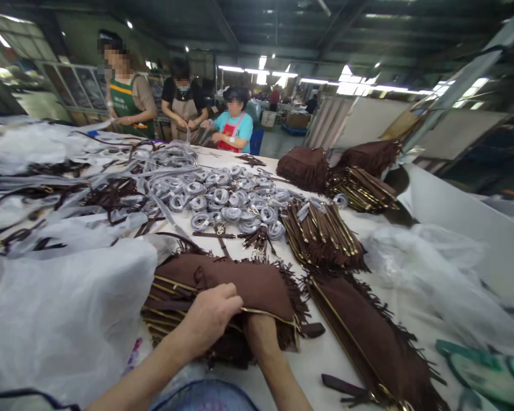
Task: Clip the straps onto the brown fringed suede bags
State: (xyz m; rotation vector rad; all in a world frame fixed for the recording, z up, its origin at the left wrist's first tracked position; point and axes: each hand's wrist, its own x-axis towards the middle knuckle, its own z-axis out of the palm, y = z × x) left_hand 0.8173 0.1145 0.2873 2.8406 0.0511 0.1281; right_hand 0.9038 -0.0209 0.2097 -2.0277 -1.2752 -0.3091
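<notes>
A brown fringed zip bag (248, 279) lies on top of a stack of similar bags (165, 311) right in front of me. My left hand (216, 314) is closed on the near edge of the top bag, by its gold zip. Through the zip opening my right hand (261, 331) reaches inside, so its fingers are hidden. A short brown tab (312, 330) sticks out at the bag's right end. To the right lies another brown fringed bag (364, 337) with a gold zip and a wrist strap.
Coiled wrapped straps (231, 194) lie in a heap beyond the bags. More stacked bags (325, 234) stand at right. Plastic sheets (68, 308) cover the left; clear plastic (428, 274) and a green round object (475, 371) are right. Several co-workers (235, 128) are across the table.
</notes>
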